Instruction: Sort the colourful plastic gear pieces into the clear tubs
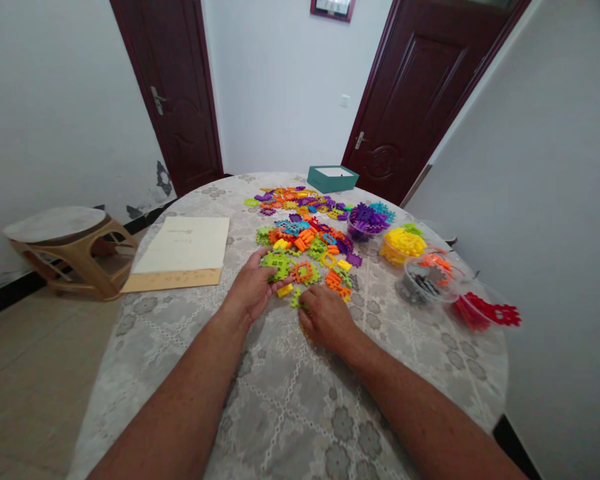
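My left hand (250, 288) holds a lime-green toothed plastic building piece (279, 263), with the thumb over its near edge and the fingers beneath. Close by on its right is an orange toothed piece (301, 272). My right hand (326, 315) is curled over the tabletop, its fingertips pinched at a small lime-green piece (296, 298) that they partly hide. A yellow piece (285, 291) lies between the two hands. Beyond them spreads a pile of mixed building pieces (305, 237) in orange, green, purple, blue and yellow.
Along the right stand clear tubs of purple (367, 220), yellow (404, 245), grey and orange (425, 280), and red pieces (475, 313). A teal box (333, 180) sits at the back. A paper sheet on cardboard (180, 247) lies left. Beside the table (280, 427) is a stool (65, 233).
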The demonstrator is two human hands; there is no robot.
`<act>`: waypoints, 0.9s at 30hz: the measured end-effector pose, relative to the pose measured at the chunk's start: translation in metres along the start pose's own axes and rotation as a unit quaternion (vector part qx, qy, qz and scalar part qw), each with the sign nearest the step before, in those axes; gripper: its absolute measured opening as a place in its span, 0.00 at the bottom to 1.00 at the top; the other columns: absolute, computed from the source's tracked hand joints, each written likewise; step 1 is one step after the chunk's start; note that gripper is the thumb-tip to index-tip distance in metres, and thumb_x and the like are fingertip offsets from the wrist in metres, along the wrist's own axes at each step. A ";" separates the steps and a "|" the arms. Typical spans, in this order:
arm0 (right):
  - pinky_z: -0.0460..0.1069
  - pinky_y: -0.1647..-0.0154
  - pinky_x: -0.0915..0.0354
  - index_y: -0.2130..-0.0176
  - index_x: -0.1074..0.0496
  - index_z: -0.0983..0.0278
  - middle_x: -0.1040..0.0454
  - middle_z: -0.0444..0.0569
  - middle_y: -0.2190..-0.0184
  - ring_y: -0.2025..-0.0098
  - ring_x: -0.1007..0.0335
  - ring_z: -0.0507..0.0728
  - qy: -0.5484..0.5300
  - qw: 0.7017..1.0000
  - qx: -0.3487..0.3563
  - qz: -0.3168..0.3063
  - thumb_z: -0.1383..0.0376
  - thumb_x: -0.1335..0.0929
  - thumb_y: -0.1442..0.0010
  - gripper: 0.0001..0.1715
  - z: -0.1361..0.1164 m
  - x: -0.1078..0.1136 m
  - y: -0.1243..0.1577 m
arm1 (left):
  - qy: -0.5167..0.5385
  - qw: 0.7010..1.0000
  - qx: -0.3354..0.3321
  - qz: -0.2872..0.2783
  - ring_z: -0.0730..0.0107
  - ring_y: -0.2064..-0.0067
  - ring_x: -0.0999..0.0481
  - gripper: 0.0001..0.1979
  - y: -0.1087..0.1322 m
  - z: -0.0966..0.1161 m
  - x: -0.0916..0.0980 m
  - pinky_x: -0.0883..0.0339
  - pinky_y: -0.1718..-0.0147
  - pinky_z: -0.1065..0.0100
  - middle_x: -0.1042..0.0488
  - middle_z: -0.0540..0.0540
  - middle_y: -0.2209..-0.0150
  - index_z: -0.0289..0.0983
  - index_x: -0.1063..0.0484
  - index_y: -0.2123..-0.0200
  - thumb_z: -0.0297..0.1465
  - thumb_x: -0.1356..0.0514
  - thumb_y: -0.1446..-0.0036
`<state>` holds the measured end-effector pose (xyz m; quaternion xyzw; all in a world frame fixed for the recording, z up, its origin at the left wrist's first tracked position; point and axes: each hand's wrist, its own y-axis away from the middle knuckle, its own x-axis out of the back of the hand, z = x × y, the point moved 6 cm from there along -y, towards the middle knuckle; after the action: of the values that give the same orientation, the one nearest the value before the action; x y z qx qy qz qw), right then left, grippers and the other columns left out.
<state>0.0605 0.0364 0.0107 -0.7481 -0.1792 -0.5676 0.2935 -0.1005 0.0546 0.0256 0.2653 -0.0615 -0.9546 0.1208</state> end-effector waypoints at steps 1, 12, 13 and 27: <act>0.52 0.54 0.37 0.59 0.26 0.63 0.27 0.53 0.59 0.56 0.33 0.60 -0.009 1.000 -0.008 0.010 0.68 0.32 0.36 0.05 0.004 0.002 0.001 | 0.002 1.000 0.001 0.004 0.65 0.59 0.20 0.33 0.000 -0.001 0.000 0.17 0.59 0.58 0.27 0.41 0.52 0.40 0.33 0.42 0.17 0.39 0.52; 0.54 0.55 0.32 0.49 0.32 0.60 0.28 0.52 0.57 0.61 0.31 0.58 -0.194 0.946 0.023 0.259 0.66 0.32 0.34 0.13 0.019 0.043 0.012 | 0.008 0.996 0.048 -0.075 0.63 0.57 0.19 0.31 0.012 -0.008 -0.017 0.21 0.59 0.62 0.22 0.40 0.52 0.39 0.34 0.41 0.24 0.35 0.49; 0.55 0.54 0.32 0.48 0.32 0.60 0.27 0.53 0.55 0.59 0.30 0.58 -0.197 0.945 0.037 0.260 0.65 0.32 0.34 0.14 0.015 0.043 0.012 | 0.000 0.995 0.052 -0.089 0.63 0.57 0.19 0.31 0.015 -0.010 -0.020 0.22 0.60 0.64 0.22 0.40 0.51 0.39 0.35 0.40 0.24 0.35 0.49; 0.57 0.42 0.31 0.44 0.28 0.59 0.27 0.55 0.48 0.45 0.30 0.60 -0.215 0.944 0.095 0.233 0.67 0.34 0.31 0.17 0.010 0.037 0.006 | -0.048 0.983 0.074 -0.159 0.65 0.52 0.20 0.25 0.023 -0.020 -0.036 0.24 0.56 0.68 0.21 0.42 0.50 0.37 0.28 0.48 0.22 0.32 0.51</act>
<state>0.0821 0.0353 0.0422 -0.8416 -0.1119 -0.2891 0.4422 -0.0553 0.0404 0.0303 0.2337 -0.0949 -0.9661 -0.0553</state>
